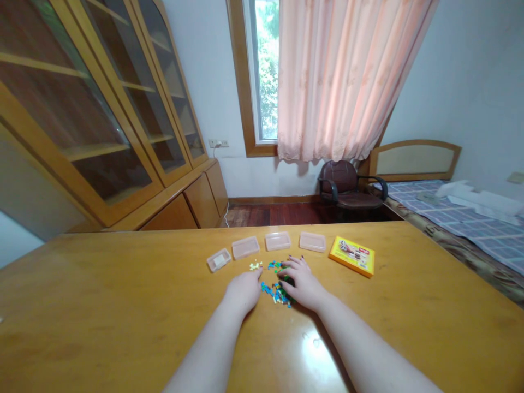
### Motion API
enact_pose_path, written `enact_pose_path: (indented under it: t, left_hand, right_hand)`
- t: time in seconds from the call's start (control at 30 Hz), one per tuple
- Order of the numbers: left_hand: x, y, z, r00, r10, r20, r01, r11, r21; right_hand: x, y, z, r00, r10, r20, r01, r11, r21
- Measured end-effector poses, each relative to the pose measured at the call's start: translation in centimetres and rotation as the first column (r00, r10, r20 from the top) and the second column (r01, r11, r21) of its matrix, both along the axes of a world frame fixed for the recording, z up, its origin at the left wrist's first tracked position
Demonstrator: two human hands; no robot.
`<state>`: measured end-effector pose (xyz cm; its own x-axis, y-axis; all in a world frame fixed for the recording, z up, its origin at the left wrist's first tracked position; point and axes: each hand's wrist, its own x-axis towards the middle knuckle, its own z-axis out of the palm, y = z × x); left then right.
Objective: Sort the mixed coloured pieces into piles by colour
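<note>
Small blue, green and pale yellow pieces lie loose on the table, their kind too small to make out. My left hand (244, 290) rests at the left edge of the main pile (280, 296), fingers curled together. Its tips point at a little group of pale yellow pieces (256, 265); whatever they may hold is hidden. Over the right side of the pile, my right hand (302, 282) has its fingers spread and bent, touching or just above the pieces. A smaller blue and green group (274, 265) lies beyond, near its fingertips.
Behind the pieces, several shallow clear boxes stand in an arc, including a left one (219, 260) with a whitish item inside and a middle one (278, 241). A yellow printed box (352, 255) lies to the right on the wooden table (123, 305). Beyond is an armchair (346, 185).
</note>
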<state>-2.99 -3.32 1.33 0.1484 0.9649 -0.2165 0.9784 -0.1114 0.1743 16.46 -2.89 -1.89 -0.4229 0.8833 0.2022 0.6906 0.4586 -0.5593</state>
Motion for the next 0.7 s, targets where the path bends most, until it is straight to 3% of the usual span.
enact_pose_path:
  t: [0.1,0.2,0.37,0.43,0.7]
  left_hand:
    - [0.0,0.2,0.0,0.997,0.073,-0.019,-0.072,0.996,0.048]
    - [0.6,-0.1,0.3,1.0,0.02,-0.006,-0.02,0.992,0.126]
    - [1.4,-0.5,0.5,0.998,-0.057,-0.007,0.058,0.983,0.172]
    - [1.4,-0.5,0.6,0.997,-0.074,0.004,0.072,0.985,0.159]
    - [1.6,-1.2,1.5,0.971,-0.234,0.043,0.229,0.968,0.104]
  right_hand:
    - [0.1,0.1,0.1,1.0,-0.027,-0.013,0.027,0.999,0.025]
    - [0.2,0.2,0.1,0.998,-0.057,-0.037,0.058,0.997,0.043]
    - [0.2,-0.2,0.1,0.983,0.177,-0.038,-0.177,0.984,0.016]
    - [0.1,-0.3,0.1,0.978,0.206,-0.025,-0.206,0.978,0.019]
    - [0.5,0.5,0.1,1.0,0.005,-0.026,-0.005,1.0,0.018]
